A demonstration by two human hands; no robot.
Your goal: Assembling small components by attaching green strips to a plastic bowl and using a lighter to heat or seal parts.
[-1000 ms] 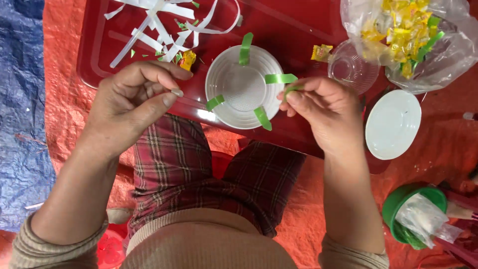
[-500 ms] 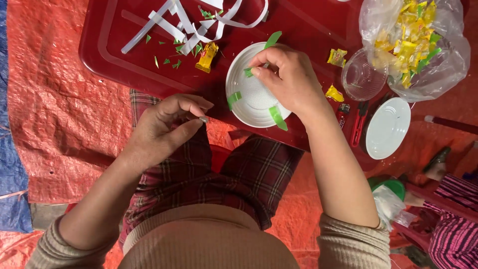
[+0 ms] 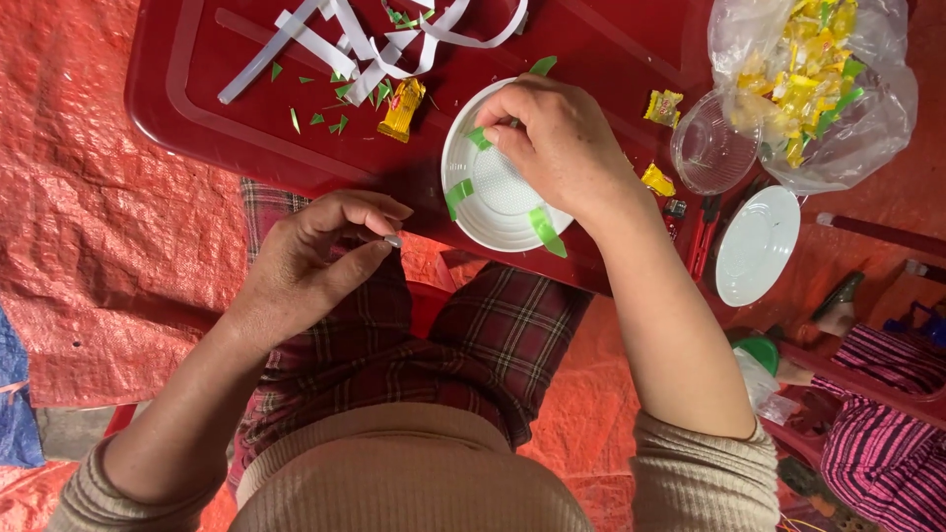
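White paper strips [image 3: 365, 44], bagged sweets [image 3: 813, 84] — glass bowl [image 3: 711, 155], spare white plate [image 3: 757, 245].

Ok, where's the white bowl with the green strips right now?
Head view, centre: the white bowl sits at the red table's near edge, under the right hand, left of the clear cup.

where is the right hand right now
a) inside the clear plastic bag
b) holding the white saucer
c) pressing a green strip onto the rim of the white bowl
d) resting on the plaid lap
c: the right hand is over the white bowl on the red table, with its fingertips on a green strip at the bowl's rim.
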